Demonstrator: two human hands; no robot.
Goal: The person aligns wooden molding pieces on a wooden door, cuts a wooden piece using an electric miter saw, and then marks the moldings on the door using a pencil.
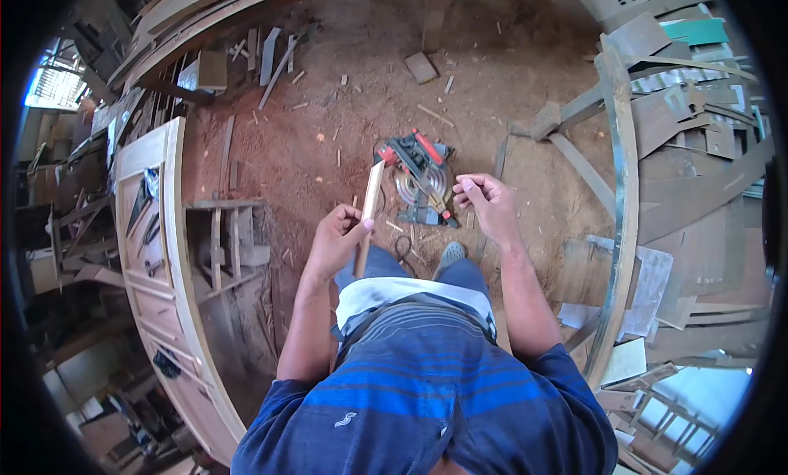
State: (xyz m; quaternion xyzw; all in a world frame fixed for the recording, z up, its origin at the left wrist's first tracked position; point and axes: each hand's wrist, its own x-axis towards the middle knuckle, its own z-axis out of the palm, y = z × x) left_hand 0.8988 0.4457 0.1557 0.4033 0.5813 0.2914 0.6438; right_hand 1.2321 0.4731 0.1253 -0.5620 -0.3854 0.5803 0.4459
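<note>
My left hand [338,238] is closed round a narrow strip of wood [372,192], which points up and away from me, its lower end near my thigh. My right hand [488,206] is raised in front of me with fingers curled and thumb close to them. Whether anything small sits between those fingertips I cannot make out. Between and beyond my hands a red and black circular saw machine [420,173] with a large round blade lies on the dirt floor. The strip's far end overlaps the saw's left edge in view.
A wooden panel frame [176,229] with tools on it stands on my left. To my right runs a long wooden beam [625,188], with stacked boards [698,204] behind it. Wood offcuts [421,68] lie scattered on the reddish dirt floor [361,105].
</note>
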